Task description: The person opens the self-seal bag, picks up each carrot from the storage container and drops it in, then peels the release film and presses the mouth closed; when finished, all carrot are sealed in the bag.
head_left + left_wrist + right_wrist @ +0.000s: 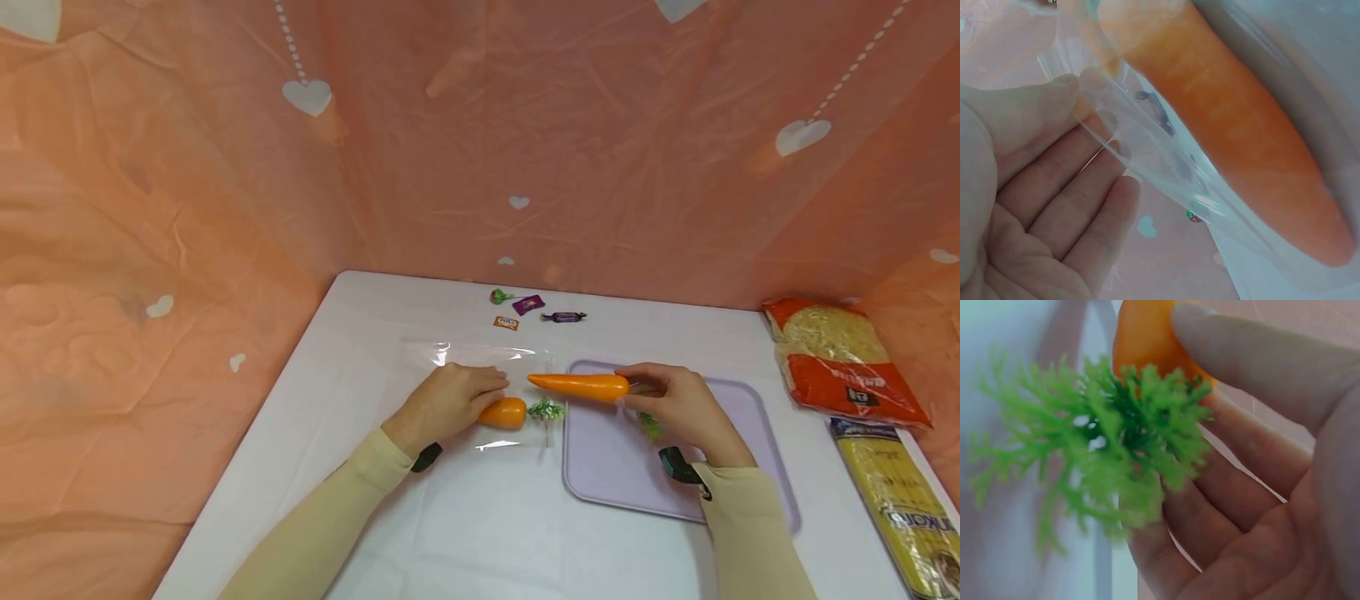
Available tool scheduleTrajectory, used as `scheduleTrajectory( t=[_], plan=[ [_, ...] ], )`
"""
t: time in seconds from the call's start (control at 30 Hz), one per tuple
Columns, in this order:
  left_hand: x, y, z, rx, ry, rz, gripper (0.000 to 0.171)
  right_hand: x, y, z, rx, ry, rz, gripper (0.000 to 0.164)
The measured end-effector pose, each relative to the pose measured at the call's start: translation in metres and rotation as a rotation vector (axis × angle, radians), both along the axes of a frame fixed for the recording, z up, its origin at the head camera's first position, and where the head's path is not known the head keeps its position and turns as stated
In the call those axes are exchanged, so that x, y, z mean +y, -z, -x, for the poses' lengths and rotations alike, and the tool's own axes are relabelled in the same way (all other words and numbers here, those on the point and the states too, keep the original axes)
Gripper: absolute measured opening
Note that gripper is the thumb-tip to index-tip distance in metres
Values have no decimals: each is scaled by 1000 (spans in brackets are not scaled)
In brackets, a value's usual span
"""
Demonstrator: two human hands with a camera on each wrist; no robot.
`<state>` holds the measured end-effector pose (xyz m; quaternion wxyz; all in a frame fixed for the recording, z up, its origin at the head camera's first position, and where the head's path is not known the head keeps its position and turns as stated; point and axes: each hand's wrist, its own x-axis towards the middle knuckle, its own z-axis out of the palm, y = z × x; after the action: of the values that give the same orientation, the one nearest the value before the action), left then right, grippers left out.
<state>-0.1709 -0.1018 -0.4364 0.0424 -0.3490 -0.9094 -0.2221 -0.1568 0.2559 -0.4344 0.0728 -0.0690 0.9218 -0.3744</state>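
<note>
My left hand (pixel 446 402) pinches the edge of a clear plastic bag (pixel 517 353) between thumb and fingertips. A carrot (pixel 506 413) with green leaves (pixel 545 409) lies in the bag; in the left wrist view its long orange body (pixel 1229 125) shows through the film. Over the left part of a lilac tray (pixel 615 471), my right hand (pixel 678 404) grips a second carrot (pixel 581 386) by its thick end, the tip pointing left toward the bag. Its leafy top (pixel 1116 437) hangs beside the palm in the right wrist view.
Beyond the bag lie a lollipop (pixel 500 296), a purple wrapped sweet (pixel 528 304), an orange packet (pixel 506 322) and a dark twisted-wrapper candy (pixel 564 317). At the right edge are a red food bag (pixel 855 383) and a yellow packet (pixel 892 500). Heart-printed cloth (pixel 517 150) surrounds the table.
</note>
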Motion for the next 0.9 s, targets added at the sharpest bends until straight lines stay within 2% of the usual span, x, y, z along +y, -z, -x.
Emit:
scheduleTrajectory(
  t=[0.23, 0.43, 0.9],
  plan=[
    [-1, 0, -1, -9, -11, -16, 26, -5, -3, -1, 5, 9, -41, 41],
    [0, -2, -1, 4, 1, -19, 27, -11, -2, 2, -6, -3, -3, 42],
    [0, -3, -2, 6, -14, -16, 29, -78, 2, 30, -46, -89, 5, 39]
  ],
)
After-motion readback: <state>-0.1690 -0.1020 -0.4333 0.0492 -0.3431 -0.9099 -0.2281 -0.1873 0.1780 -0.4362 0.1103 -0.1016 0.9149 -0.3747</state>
